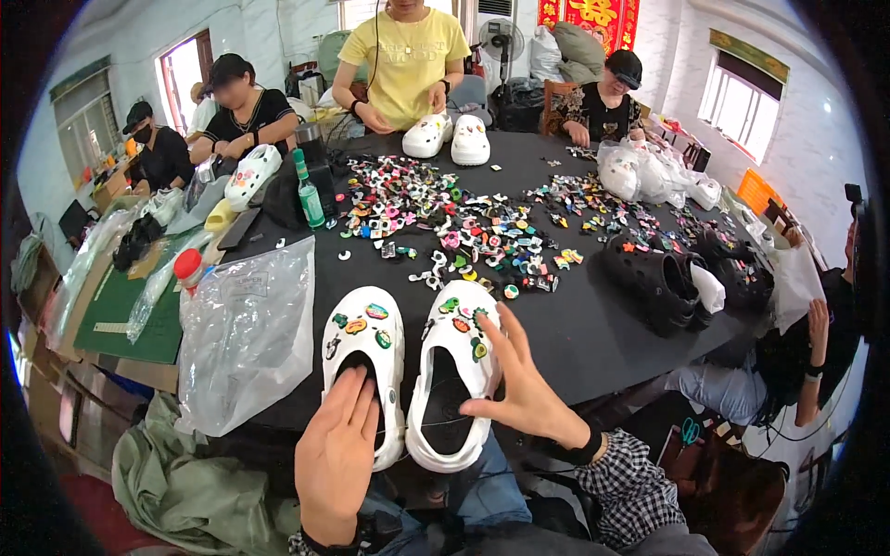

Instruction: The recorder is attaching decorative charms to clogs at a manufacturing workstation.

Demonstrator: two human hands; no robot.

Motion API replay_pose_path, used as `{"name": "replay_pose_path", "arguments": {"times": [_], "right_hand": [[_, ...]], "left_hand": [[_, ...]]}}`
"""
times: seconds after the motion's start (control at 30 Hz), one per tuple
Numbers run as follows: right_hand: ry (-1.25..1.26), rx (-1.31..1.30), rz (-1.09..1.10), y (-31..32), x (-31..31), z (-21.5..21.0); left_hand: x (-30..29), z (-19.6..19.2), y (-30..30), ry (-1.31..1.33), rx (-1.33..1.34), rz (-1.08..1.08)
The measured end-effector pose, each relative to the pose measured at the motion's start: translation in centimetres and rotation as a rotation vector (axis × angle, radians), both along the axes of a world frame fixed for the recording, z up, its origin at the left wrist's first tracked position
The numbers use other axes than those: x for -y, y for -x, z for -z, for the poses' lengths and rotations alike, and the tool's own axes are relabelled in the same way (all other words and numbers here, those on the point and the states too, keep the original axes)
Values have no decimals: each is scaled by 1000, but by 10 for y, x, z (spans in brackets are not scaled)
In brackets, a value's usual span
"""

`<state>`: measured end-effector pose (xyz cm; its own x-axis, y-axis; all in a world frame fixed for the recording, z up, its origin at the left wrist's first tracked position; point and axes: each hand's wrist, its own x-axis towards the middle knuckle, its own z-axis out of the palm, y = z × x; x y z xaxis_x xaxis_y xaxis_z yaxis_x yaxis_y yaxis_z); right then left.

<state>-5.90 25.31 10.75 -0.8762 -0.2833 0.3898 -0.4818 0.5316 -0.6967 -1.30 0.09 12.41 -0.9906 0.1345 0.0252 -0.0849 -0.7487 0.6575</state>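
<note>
Both open hands, left hand (336, 456) and right hand (520, 382), flank white clogs (408, 366) (at table edge (593, 385)).

My left hand (336, 456) covers the heel of the left white clog (364, 371); its wrist is cut off by the bottom edge. I can't make out the designs of the scattered charms (464, 232), too small. Far left benches blur toward the rim.

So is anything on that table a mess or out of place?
Nothing looks damaged. The small colourful charms lie scattered loose across the black table, more a working pile than a spill. The white clogs under both hands sit side by side, neatly paired.
</note>
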Motion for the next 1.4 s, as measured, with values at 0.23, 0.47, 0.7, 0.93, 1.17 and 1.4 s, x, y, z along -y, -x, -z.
{"name": "replay_pose_path", "arguments": {"times": [0.23,0.47,0.7,0.93,1.17,1.4], "right_hand": [[-76,-78,-170,12,11,1],[-85,-113,-195,43,8,-5],[-48,-235,-189,70,11,-23],[-97,-410,-109,80,26,-8],[-97,-297,-191,82,19,-20],[-128,-318,-217,85,20,-17]], "left_hand": [[-15,16,52,-187,127,-79],[-21,21,34,-230,85,-137],[-13,32,15,-254,116,-189],[-14,29,31,-98,52,-252],[-18,18,46,-27,80,-160],[-22,15,55,-221,134,-60]]}}
